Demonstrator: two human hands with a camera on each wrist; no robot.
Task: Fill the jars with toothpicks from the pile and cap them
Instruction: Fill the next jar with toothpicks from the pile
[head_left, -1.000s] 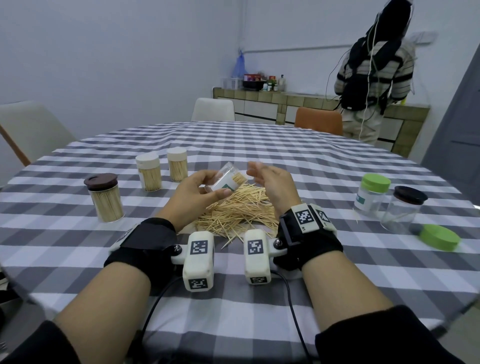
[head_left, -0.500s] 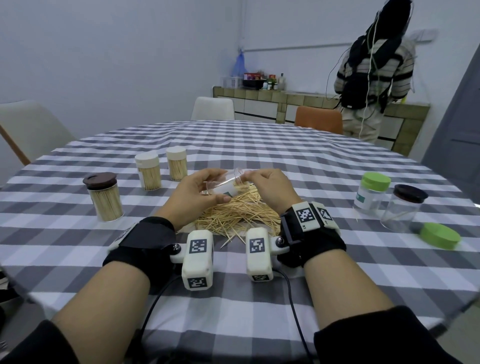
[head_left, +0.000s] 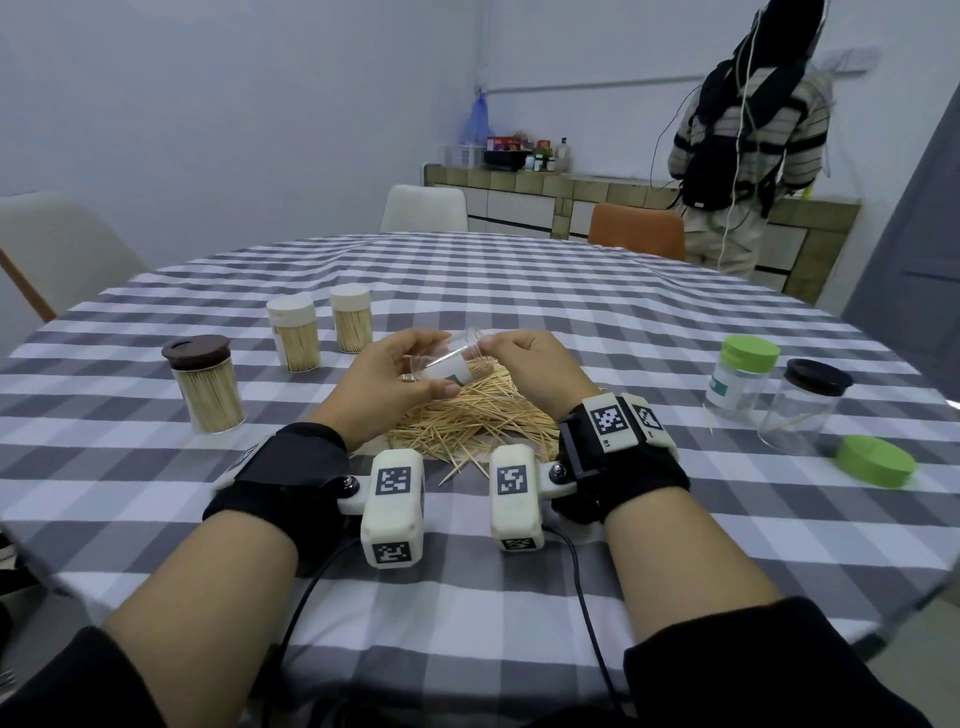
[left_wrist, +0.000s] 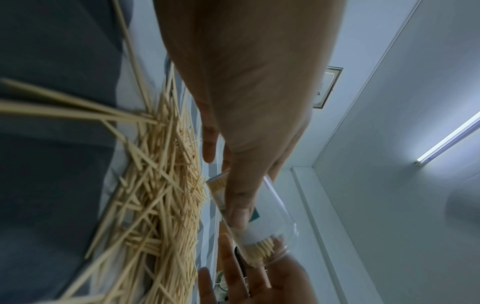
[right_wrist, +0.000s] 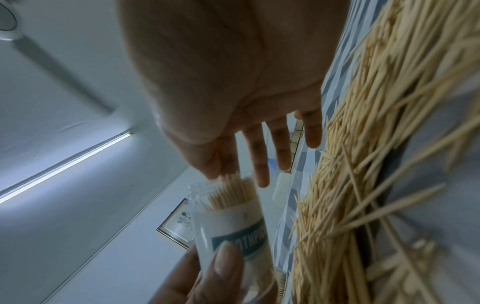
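My left hand (head_left: 384, 382) grips a clear labelled jar (head_left: 449, 358), tilted on its side above the toothpick pile (head_left: 467, 423), mouth toward the right. The right hand (head_left: 524, 364) is at that mouth. In the right wrist view its thumb and forefinger (right_wrist: 221, 166) pinch the tips of toothpicks sticking out of the jar (right_wrist: 233, 222), and the other fingers are straight. The left wrist view shows the jar (left_wrist: 265, 232) partly filled, with my left thumb (left_wrist: 240, 214) across its label. The pile (left_wrist: 161, 195) lies just beneath.
At the left stand a filled brown-lidded jar (head_left: 205, 387) and two filled cream-capped jars (head_left: 293, 338) (head_left: 351, 325). At the right are a green-capped jar (head_left: 740, 379), a dark-lidded clear jar (head_left: 805, 408) and a loose green lid (head_left: 877, 461). A person (head_left: 748, 130) stands at the back counter.
The right hand moved left from beside the jar to its mouth with toothpicks. The left hand laid the jar flatter. Both hands rose slightly over the pile.
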